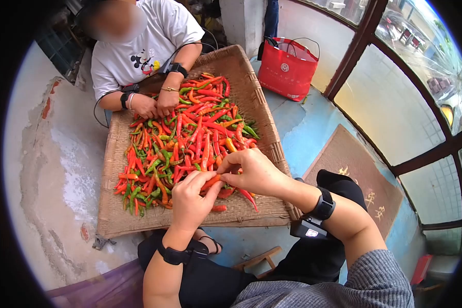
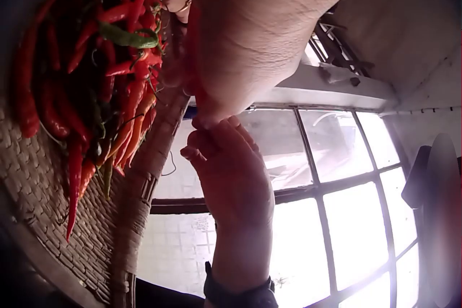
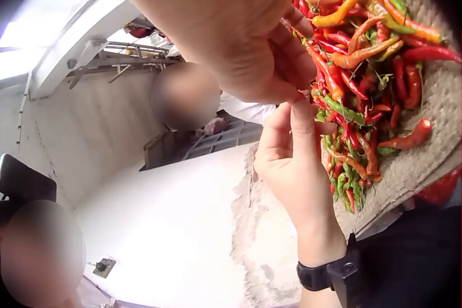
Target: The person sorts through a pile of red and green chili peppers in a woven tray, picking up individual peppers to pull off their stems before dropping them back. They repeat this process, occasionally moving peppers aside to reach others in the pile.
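An orange-red chili pepper [image 1: 211,181] lies between my two hands, over the near edge of a big pile of peppers [image 1: 190,128]. My left hand [image 1: 191,199] grips its body with curled fingers. From the right, the thumb and fingertips of my right hand [image 1: 254,172] pinch at the pepper's end. In the right wrist view, one tip of the held pepper [image 3: 326,128] pokes out past the left fingers, and the rest is hidden by the hands. The pile mixes red, orange and green peppers on a shallow woven tray [image 1: 115,205].
Across the tray another person [image 1: 138,51] works with both hands in the pile. A red bag [image 1: 288,69] stands on the floor beyond the tray's right corner. One loose pepper [image 1: 219,208] lies near the front rim. A brown mat [image 1: 328,159] and windows are at right.
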The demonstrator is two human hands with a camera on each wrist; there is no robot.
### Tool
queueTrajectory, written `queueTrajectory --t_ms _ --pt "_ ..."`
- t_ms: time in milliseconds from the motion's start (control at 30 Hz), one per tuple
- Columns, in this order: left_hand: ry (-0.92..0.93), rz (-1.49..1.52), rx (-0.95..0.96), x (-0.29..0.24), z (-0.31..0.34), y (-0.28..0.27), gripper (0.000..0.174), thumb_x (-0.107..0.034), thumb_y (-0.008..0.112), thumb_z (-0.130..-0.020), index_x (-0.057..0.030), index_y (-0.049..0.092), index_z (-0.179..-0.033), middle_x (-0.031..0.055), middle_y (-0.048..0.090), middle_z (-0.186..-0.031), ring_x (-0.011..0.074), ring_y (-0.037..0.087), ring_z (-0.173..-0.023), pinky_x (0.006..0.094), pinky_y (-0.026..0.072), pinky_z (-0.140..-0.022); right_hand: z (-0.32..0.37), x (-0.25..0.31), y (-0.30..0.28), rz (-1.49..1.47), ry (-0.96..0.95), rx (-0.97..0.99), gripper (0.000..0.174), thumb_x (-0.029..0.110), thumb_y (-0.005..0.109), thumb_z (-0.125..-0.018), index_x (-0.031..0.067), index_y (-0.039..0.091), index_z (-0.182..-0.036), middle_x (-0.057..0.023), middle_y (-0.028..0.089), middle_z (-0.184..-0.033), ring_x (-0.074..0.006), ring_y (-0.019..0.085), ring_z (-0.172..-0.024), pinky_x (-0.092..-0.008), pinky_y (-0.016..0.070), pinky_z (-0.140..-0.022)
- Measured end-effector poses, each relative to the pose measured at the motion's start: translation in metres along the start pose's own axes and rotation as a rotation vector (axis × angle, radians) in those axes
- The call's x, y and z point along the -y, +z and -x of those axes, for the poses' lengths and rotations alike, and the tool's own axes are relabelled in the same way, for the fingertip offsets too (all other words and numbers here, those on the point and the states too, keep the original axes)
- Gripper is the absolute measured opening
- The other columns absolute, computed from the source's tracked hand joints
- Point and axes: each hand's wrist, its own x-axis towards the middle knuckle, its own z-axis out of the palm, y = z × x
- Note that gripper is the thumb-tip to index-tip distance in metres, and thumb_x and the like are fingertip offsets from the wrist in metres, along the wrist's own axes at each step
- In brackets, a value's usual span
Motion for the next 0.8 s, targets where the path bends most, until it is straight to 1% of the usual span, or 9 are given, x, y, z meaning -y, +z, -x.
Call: queueTrajectory --t_ms 33,67,167,233,267,300,367,400,800 --pt "0.013 -0.014 0.02 0.0009 0.0005 -0.0014 0.02 -0.011 0.073 -0.072 -0.002 0.065 -0.088 0.011 0.064 -0.079 0.0277 0.064 -0.068 0.0341 0.0511 -0.061 -0.0016 -0.0009 0.0006 -0.008 0.01 0.017 0.016 0.011 0.066 -0.071 0.0007 0.068 -0.085 -0.0138 0.067 -0.074 -0.0235 0.066 -0.068 -0.0326 0.0502 -0.064" --pt "0.084 -0.04 0.01 0.0037 0.0 -0.0018 0.02 -0.013 0.073 -0.073 -0.0031 0.066 -0.088 0.0094 0.064 -0.078 0.0272 0.064 -0.067 0.0342 0.0509 -0.061 -0.0017 0.0015 -0.001 0.017 0.008 0.033 0.016 0.012 0.067 -0.072 0.0009 0.068 -0.084 -0.0131 0.067 -0.075 -0.0233 0.066 -0.069 -0.0325 0.0501 -0.064" --pt "0.119 -0.056 0.009 0.0048 0.0 -0.0043 0.018 -0.016 0.073 -0.073 -0.0059 0.065 -0.086 0.0067 0.064 -0.076 0.0254 0.062 -0.065 0.034 0.0489 -0.059 -0.0004 0.0003 0.0023 0.113 0.031 0.03 0.02 0.018 0.064 -0.076 0.0032 0.069 -0.089 -0.0123 0.068 -0.076 -0.0238 0.067 -0.071 -0.0339 0.0513 -0.067" --pt "0.137 -0.065 0.008 0.008 0.0022 -0.0045 0.017 -0.018 0.072 -0.073 -0.0078 0.065 -0.084 0.0053 0.063 -0.075 0.0242 0.062 -0.063 0.034 0.0478 -0.058 0.0016 -0.0003 0.0016 0.112 0.044 0.085 0.022 0.019 0.063 -0.077 0.0041 0.069 -0.092 -0.0122 0.068 -0.078 -0.0238 0.067 -0.073 -0.0341 0.0516 -0.069" --pt "0.146 -0.084 0.005 0.0082 0.0028 -0.0051 0.016 -0.019 0.072 -0.072 -0.009 0.064 -0.082 0.0043 0.061 -0.074 0.0238 0.06 -0.062 0.034 0.0469 -0.057 0.0021 -0.0006 0.0023 0.116 0.043 0.097 0.021 0.019 0.064 -0.077 0.0037 0.069 -0.09 -0.012 0.069 -0.078 -0.0242 0.067 -0.072 -0.0337 0.0518 -0.069" --pt "0.128 -0.133 0.035 0.0065 0.0031 -0.0079 0.017 -0.016 0.074 -0.07 -0.0075 0.066 -0.081 0.0052 0.064 -0.073 0.0235 0.062 -0.062 0.0325 0.0472 -0.057 0.0021 -0.0005 0.0029 0.111 0.026 0.111 0.021 0.019 0.064 -0.077 0.0037 0.069 -0.09 -0.012 0.069 -0.078 -0.0242 0.067 -0.072 -0.0337 0.0518 -0.069" --pt "0.148 -0.146 0.028 0.0081 0.0048 -0.0072 0.016 -0.017 0.074 -0.069 -0.0086 0.066 -0.081 0.0039 0.064 -0.074 0.0229 0.06 -0.06 0.0322 0.046 -0.056 0.0031 0.0004 0.0031 0.164 0.055 0.102 0.019 0.019 0.065 -0.076 0.0032 0.069 -0.087 -0.0119 0.068 -0.077 -0.0248 0.067 -0.071 -0.0338 0.0519 -0.067" --pt "0.145 -0.153 0.019 0.0092 0.0051 -0.0073 0.016 -0.017 0.074 -0.069 -0.0086 0.066 -0.081 0.0039 0.064 -0.074 0.0229 0.06 -0.06 0.0322 0.046 -0.056 0.0033 0.0019 0.003 0.184 0.05 0.093 0.017 0.018 0.066 -0.076 0.0025 0.068 -0.082 -0.0117 0.068 -0.074 -0.0249 0.067 -0.068 -0.0343 0.0519 -0.065" --pt "0.171 -0.137 0.033 0.0097 0.0058 -0.0057 0.018 -0.018 0.074 -0.068 -0.0096 0.065 -0.082 0.0034 0.063 -0.074 0.0224 0.06 -0.061 0.0323 0.0464 -0.057 0.0006 0.0013 0.0019 0.233 0.058 0.135 0.018 0.018 0.068 -0.073 0.0009 0.066 -0.077 -0.0121 0.067 -0.071 -0.0245 0.066 -0.065 -0.0344 0.0515 -0.062"
